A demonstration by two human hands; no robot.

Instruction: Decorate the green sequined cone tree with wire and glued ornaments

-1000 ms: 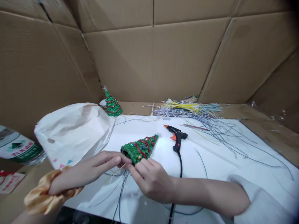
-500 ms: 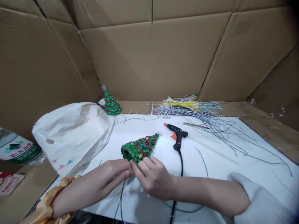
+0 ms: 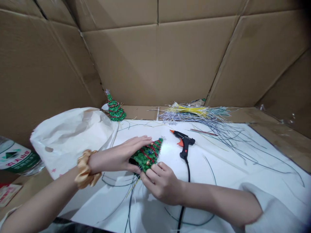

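A small green Christmas tree [image 3: 148,156] with red garland, coloured baubles and a clear star tip lies on its side on the white table, its hollow base toward the left. My left hand [image 3: 121,153] spans the base end, fingers stretched along the far side and thumb at the near rim. Curled against the near side of the tree is my right hand [image 3: 165,184], its fingertips pinched at the lower edge. Thin dark and yellow wires [image 3: 131,200] trail from beneath the base toward the table's front. Exactly what the right fingertips pinch is partly hidden.
A black and orange glue gun [image 3: 184,142] lies right of the tree, its cord running forward. Bundled wires [image 3: 194,111] spread across the back right. A second tree [image 3: 115,108] stands behind a white plastic bag [image 3: 73,139]. A water bottle [image 3: 19,157] lies far left. Cardboard walls [image 3: 136,64] enclose the table.
My left hand has shifted from the wires below the base up over the tree, its fingers now straightened across it. The right hand has stayed nearly in place at the tree's near side.
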